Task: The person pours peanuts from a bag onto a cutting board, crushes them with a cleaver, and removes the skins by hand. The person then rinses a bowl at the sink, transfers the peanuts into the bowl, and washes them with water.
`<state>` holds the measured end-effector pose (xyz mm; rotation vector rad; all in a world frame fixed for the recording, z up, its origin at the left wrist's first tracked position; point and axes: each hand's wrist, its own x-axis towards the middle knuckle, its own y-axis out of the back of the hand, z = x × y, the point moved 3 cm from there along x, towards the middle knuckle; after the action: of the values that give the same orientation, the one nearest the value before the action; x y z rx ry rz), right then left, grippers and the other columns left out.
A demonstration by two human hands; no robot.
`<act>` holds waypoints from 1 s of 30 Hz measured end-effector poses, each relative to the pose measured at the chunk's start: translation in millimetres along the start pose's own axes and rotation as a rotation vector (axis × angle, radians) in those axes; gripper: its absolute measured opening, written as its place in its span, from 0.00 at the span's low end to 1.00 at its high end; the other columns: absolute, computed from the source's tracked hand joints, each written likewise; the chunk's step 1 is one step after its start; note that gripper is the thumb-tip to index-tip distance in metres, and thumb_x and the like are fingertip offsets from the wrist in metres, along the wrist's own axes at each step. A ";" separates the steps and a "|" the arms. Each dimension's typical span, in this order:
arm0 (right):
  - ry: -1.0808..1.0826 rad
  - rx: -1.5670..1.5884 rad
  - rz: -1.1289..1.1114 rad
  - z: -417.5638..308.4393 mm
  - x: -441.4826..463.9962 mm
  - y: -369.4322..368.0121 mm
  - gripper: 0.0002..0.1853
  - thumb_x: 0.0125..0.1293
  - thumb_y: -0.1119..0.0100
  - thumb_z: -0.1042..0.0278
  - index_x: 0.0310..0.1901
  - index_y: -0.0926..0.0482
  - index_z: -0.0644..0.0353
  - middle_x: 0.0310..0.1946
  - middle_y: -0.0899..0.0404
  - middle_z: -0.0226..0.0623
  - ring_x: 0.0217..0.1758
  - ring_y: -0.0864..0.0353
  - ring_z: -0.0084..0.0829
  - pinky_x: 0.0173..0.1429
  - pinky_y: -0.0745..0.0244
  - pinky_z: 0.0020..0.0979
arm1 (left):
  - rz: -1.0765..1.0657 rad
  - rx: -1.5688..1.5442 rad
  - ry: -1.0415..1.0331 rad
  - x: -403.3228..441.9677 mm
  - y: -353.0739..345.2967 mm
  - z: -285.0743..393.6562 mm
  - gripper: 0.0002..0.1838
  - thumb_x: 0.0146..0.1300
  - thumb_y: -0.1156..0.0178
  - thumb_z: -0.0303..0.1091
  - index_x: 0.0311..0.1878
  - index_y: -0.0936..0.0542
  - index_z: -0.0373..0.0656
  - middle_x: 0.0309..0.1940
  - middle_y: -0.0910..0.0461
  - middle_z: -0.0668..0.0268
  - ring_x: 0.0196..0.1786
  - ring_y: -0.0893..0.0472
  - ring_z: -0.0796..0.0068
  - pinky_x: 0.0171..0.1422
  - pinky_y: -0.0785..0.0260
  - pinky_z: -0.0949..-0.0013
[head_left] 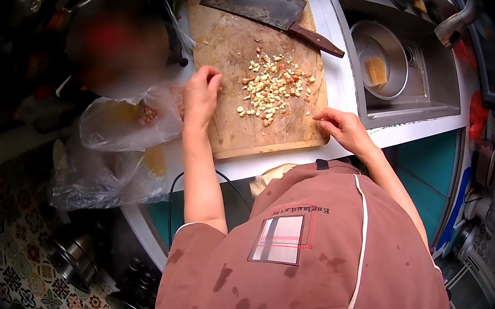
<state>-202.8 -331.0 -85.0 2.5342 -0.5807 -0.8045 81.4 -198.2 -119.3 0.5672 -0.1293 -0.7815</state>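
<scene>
Chopped nuts [270, 88] lie in a loose heap on a wooden cutting board [236, 134]. Behind them a cleaver [254, 1] rests flat across the board, its brown handle reaching past the right edge. My left hand [202, 92] is over the board's left edge, thumb and fingertips drawn together; whether something small is between them is too small to tell. At the board's front right corner is my right hand [342, 128], its fingers curled and close together, with anything in them too small to make out.
Clear plastic bags [128, 122], one with nuts inside, lie left of the board. To the right, a sink [435, 84] holds a metal bowl [397, 46] with a yellow sponge [376, 71], under a faucet [456, 27]. A blurred round pan-like shape is at the upper left.
</scene>
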 end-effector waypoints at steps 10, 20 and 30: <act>0.021 -0.017 0.036 4.6 -3.6 1.4 0.09 0.61 0.45 0.72 0.42 0.22 0.60 0.23 0.22 0.40 0.27 0.21 0.29 0.35 0.27 0.28 | 0.006 0.230 -0.247 -18.7 -38.0 20.7 0.08 0.54 0.39 0.25 0.39 0.19 0.40 0.30 0.19 0.63 0.31 0.20 0.74 0.38 0.29 0.73; 0.024 -0.028 -0.023 -4.6 4.7 0.1 0.09 0.60 0.45 0.72 0.42 0.21 0.59 0.22 0.22 0.37 0.27 0.23 0.28 0.35 0.29 0.27 | -0.184 -0.746 0.254 -24.4 -39.1 10.0 0.05 0.59 0.41 0.25 0.38 0.21 0.36 0.33 0.19 0.63 0.33 0.20 0.77 0.38 0.25 0.78; 0.196 0.534 -0.126 -67.6 56.9 -19.1 0.13 0.62 0.43 0.69 0.47 0.24 0.62 0.36 0.20 0.31 0.40 0.21 0.20 0.42 0.27 0.23 | -0.392 -1.100 0.345 -35.0 -23.2 23.7 0.07 0.61 0.41 0.28 0.41 0.22 0.38 0.30 0.20 0.66 0.30 0.20 0.81 0.36 0.24 0.80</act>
<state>-114.0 -326.2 -69.1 3.1172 -0.6421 -0.4724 34.4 -197.3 -108.2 -0.3444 0.7198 -0.9818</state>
